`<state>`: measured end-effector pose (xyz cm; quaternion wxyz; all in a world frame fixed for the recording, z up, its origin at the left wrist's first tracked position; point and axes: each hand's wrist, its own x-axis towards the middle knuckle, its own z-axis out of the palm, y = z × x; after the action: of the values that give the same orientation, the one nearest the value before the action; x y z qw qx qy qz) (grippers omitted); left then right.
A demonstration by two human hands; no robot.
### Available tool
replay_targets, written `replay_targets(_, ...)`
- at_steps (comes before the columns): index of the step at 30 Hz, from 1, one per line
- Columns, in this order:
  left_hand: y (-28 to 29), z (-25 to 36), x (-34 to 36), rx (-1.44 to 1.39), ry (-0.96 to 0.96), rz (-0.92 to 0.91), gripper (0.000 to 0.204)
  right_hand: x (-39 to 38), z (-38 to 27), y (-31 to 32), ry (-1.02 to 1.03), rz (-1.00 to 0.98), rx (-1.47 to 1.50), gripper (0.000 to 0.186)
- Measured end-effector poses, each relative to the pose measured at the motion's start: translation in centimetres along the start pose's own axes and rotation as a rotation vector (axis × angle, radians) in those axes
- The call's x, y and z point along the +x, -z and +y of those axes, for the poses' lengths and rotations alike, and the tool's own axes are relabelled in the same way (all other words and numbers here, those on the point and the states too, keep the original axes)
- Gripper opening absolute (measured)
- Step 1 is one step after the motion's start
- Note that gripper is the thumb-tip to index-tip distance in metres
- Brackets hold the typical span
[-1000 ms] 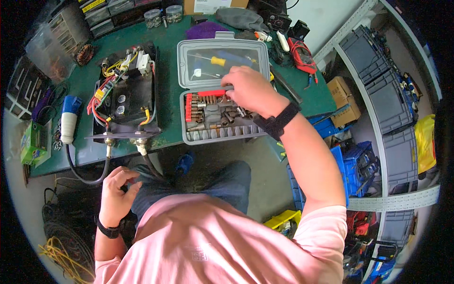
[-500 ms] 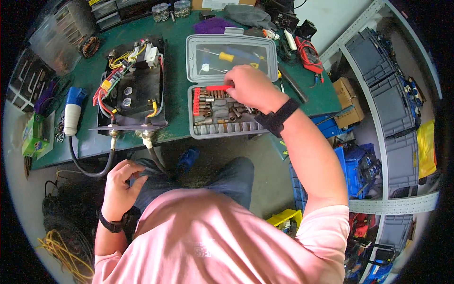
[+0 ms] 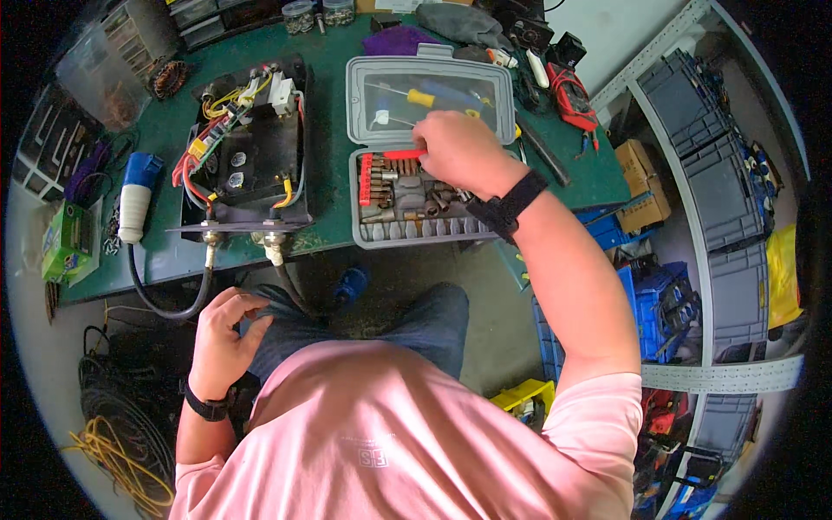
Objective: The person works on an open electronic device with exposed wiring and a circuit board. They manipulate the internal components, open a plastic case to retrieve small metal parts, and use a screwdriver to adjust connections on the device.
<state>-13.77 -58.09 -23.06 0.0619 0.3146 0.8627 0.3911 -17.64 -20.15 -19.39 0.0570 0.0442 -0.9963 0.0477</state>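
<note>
A person in a pink shirt sits at a green surface (image 3: 334,130). The right hand (image 3: 459,152) rests over an open grey bit case (image 3: 416,195), its curled fingers (image 3: 426,139) at the red bit strip (image 3: 390,156) near the case's hinge; whether they grip a bit cannot be told. Compared with a second earlier, the hand sits much the same, though the view has shifted. Left of the case lies an opened black unit (image 3: 251,165) with coloured wires. The left hand (image 3: 221,334) stays on the lap below the case, fingers loosely bent, holding nothing.

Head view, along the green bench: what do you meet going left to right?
Green box → blue-and-white plug → opened black electrical unit → grey bit case with the right hand in it → red multimeter.
</note>
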Motion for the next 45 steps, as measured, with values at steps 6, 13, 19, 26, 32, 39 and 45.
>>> replay_targets(6,0.0,0.0,-0.1,0.029,0.003,0.016,0.02,-2.4,-2.6,1.7,0.171,-0.125,0.247,0.013)
replay_targets(13,-0.3,0.3,0.0,0.001,-0.004,-0.014,0.021,-4.2,-3.7,-0.4,0.325,-0.034,0.02,0.011)
replay_targets(19,-0.1,0.4,-0.3,-0.011,-0.011,-0.001,0.02,-4.3,-4.0,0.2,0.399,-0.013,0.047,0.01)
replay_targets(26,0.0,0.3,-0.6,-0.017,-0.019,-0.006,0.02,-4.3,-4.4,0.1,0.372,0.006,0.035,0.008)
replay_targets(32,0.1,0.8,-0.6,-0.008,-0.034,0.008,0.02,-4.6,-2.9,2.0,0.222,0.047,0.495,0.013)
replay_targets(39,0.8,4.3,1.4,-0.116,-0.183,-0.003,0.019,-6.1,-3.7,4.6,0.122,0.047,1.534,0.015)
replay_targets(45,0.4,8.5,4.7,-0.243,-0.333,0.106,0.011,-6.6,-6.5,4.9,0.291,0.063,1.564,0.015)
